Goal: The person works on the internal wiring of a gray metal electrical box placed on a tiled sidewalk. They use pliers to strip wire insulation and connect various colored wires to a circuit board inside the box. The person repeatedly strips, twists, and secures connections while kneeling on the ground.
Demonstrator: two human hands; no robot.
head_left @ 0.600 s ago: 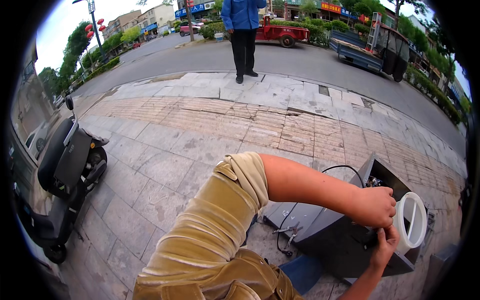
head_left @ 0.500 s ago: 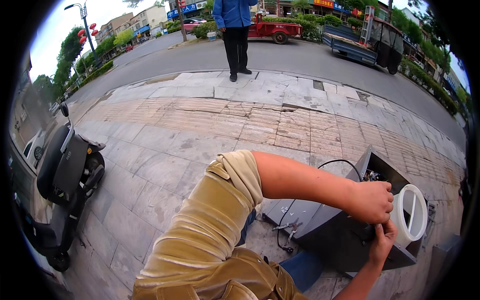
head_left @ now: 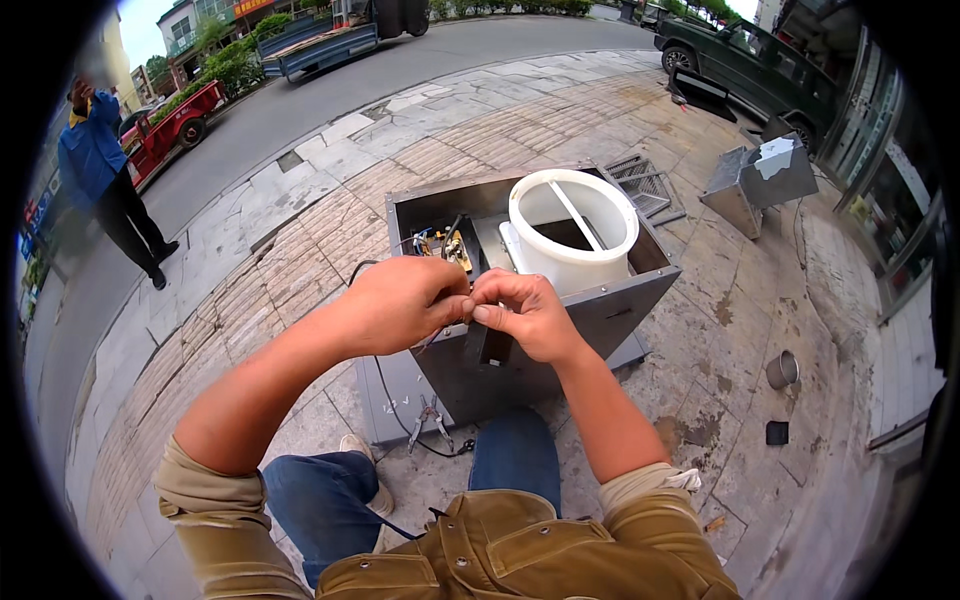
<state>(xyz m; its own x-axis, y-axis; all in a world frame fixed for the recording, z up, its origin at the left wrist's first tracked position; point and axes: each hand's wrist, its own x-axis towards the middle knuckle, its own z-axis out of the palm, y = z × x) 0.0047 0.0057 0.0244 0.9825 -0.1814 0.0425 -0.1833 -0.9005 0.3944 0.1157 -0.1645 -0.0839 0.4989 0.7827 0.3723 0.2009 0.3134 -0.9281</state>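
Observation:
A grey metal box [head_left: 560, 345] with an open top stands on the pavement in front of me. At its near edge my left hand [head_left: 405, 305] and my right hand [head_left: 527, 312] meet, fingertips pinched together. What they pinch is small and mostly hidden by the fingers. Just below my fingertips is a small black part [head_left: 492, 347], with thin dark wires [head_left: 432, 340] beside it. Inside the box, beyond my left hand, lies a circuit board [head_left: 445, 248] with coloured wires. A white round duct [head_left: 574, 225] with a crossbar fills the box's right side.
Pliers [head_left: 425, 420] and a black cable with a plug [head_left: 462, 447] lie on a grey panel [head_left: 380, 400] before my knees. Metal grilles [head_left: 645, 188], a bent metal housing [head_left: 757, 180] and a small cup [head_left: 783, 370] are to the right. A person in blue [head_left: 95, 160] stands far left.
My view has swung to the right, so the box now sits in the middle. Both hands stay close together at the box, fingers still pinched.

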